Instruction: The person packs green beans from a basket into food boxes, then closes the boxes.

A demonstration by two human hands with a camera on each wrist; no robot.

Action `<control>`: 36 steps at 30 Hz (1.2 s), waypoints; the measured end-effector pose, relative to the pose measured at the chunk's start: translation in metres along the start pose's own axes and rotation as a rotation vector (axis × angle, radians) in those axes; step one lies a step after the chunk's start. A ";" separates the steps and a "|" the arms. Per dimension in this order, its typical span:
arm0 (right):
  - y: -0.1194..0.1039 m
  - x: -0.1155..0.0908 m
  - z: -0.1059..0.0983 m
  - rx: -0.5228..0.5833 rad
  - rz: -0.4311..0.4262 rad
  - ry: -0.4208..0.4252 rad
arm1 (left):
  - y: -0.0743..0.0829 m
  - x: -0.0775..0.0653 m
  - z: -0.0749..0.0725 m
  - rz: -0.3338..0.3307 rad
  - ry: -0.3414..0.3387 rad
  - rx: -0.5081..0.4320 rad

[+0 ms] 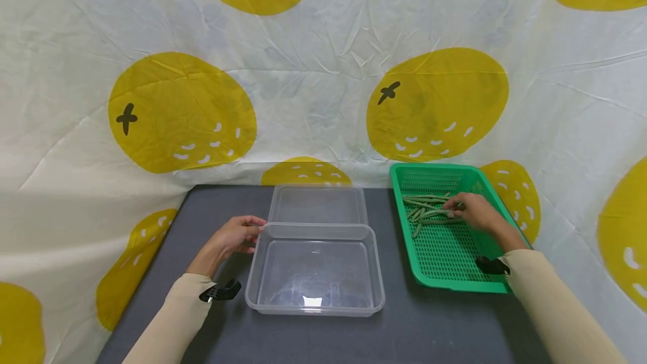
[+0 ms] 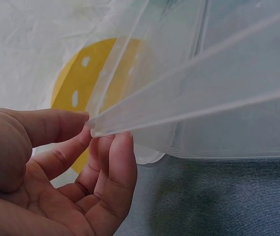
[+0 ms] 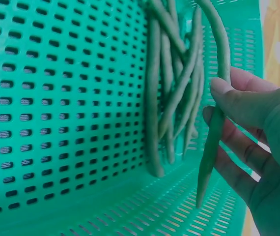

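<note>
My right hand [image 1: 474, 210] reaches into a green plastic basket [image 1: 417, 265]. In the right wrist view its thumb and fingers pinch one green bean [image 3: 222, 49], which is raised over the others. Several more green beans [image 3: 153, 98] lie in a loose pile along one side of the basket. With thumb and fingertips, my left hand [image 1: 237, 236] pinches the rim at the far left corner of a clear plastic container [image 1: 251, 274]. Nothing shows inside that container. Up close in the left wrist view, the container's rim [image 2: 98, 129] sits between thumb and fingers.
Behind the container a clear plastic lid [image 1: 318, 202] lies on the dark grey table [image 1: 227, 330]. A white cloth [image 1: 313, 100] printed with yellow fruit hangs along the back and sides. Each wrist carries a black strap [image 1: 220, 291].
</note>
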State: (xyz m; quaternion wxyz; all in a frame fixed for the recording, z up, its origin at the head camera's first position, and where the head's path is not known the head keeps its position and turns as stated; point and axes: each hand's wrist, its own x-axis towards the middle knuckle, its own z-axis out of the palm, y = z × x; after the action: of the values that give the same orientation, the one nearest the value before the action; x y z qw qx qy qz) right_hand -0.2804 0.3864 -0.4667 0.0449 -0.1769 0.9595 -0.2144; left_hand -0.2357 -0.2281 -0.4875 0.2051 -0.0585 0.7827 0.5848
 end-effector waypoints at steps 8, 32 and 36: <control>-0.012 -0.007 -0.005 0.011 0.003 0.019 | -0.001 -0.001 0.001 0.014 0.003 0.010; -0.061 -0.019 -0.011 -0.008 -0.166 0.147 | 0.003 -0.003 0.002 -0.007 0.008 -0.001; -0.073 -0.019 -0.009 0.020 -0.174 0.165 | 0.003 -0.002 0.002 -0.011 0.008 0.002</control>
State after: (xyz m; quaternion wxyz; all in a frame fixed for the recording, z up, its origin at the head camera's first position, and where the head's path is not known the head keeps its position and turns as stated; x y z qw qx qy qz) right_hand -0.2406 0.3354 -0.4272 -0.0512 -0.2411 0.9388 -0.2406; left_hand -0.2341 -0.2257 -0.4847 0.2049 -0.0648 0.7837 0.5827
